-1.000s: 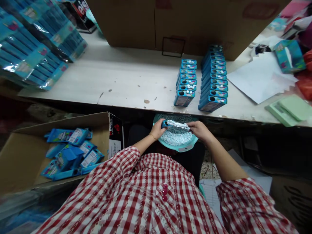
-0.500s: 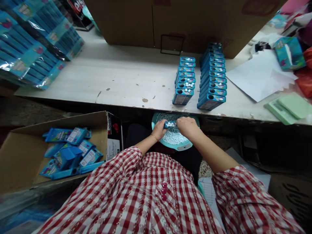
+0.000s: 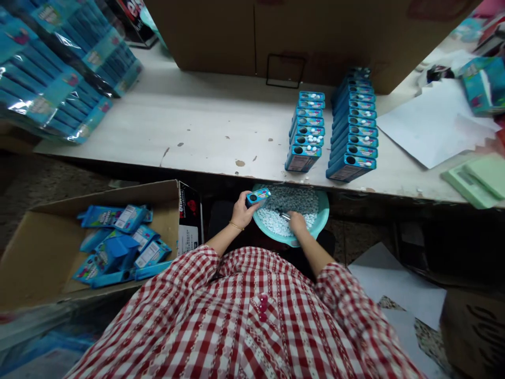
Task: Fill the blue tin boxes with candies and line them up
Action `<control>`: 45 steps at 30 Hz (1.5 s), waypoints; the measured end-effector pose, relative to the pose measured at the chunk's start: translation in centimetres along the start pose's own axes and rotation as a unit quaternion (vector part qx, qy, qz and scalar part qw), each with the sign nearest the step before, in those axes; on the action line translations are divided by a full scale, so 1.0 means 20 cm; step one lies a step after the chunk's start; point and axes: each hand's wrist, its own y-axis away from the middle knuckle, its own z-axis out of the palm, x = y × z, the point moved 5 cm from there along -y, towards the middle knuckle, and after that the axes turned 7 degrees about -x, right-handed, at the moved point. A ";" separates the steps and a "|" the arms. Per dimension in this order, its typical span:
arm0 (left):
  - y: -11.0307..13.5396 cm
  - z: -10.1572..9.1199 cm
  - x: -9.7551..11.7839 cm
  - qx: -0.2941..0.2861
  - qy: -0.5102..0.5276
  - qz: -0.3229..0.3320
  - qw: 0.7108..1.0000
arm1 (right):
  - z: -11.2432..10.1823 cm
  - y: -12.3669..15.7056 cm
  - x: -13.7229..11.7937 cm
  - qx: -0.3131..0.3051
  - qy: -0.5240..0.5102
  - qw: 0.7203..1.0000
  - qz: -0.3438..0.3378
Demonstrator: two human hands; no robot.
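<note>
My left hand [image 3: 240, 211] is closed round a small blue candy box [image 3: 258, 196], held at the left rim of the turquoise basin [image 3: 324, 213]. The box's top faces up, with a dark round hole at its left end and a white bit at its right corner. Small white candies [image 3: 272, 223] fill the basin. Low over them, my right hand [image 3: 296, 222] is closed on a small shiny metal scoop [image 3: 284, 216], whose tip reaches into the candies. My fingers partly hide its shape.
On the white table [image 3: 205, 121] stand two rows of similar blue boxes [image 3: 303, 158], some with candies on top. A carton [image 3: 35, 237] at left holds blue packs. Wrapped packs [image 3: 51, 79], a large cardboard box [image 3: 221, 42], papers [image 3: 422, 126] and a pale green scale [image 3: 473, 179] lie around.
My right hand has left the box and dropped into the basin's candies. My left hand has moved the box left and slightly up; the pile of candies on its top is gone.
</note>
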 end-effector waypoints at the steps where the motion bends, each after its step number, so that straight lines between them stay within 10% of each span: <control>1: 0.00 -0.01 -0.01 0.004 0.002 -0.003 1.000 | 0.05 -0.04 -0.05 0.008 -0.017 1.000 -0.010; 9: 0.00 -0.08 -0.03 0.031 0.020 -0.009 0.999 | 0.09 -0.12 0.03 0.015 -0.412 0.910 -0.038; 15: -0.03 0.00 0.00 0.005 -0.007 0.011 1.000 | -0.15 0.08 0.22 0.019 -0.445 0.894 -0.040; 23: -0.05 0.22 0.08 -0.085 -0.099 0.057 0.990 | -0.59 0.30 0.00 0.040 -0.064 0.990 -0.117; 28: -0.04 0.26 0.09 -0.107 -0.134 0.071 0.983 | -0.69 0.41 -0.24 0.015 0.170 0.983 -0.065; 35: -0.05 0.24 0.06 -0.093 -0.123 0.060 0.986 | -0.78 0.50 -0.31 0.033 0.213 0.973 -0.078; 39: -0.04 0.19 0.05 -0.066 -0.085 0.043 0.993 | -0.67 0.44 -0.01 0.053 0.165 0.984 -0.047; 42: -0.02 0.14 0.04 -0.050 -0.061 0.030 0.996 | -0.38 0.25 0.23 0.005 0.143 0.989 0.025; 45: -0.01 0.09 0.03 -0.032 -0.051 0.019 0.998 | -0.08 0.00 0.21 0.021 0.115 0.993 -0.034</control>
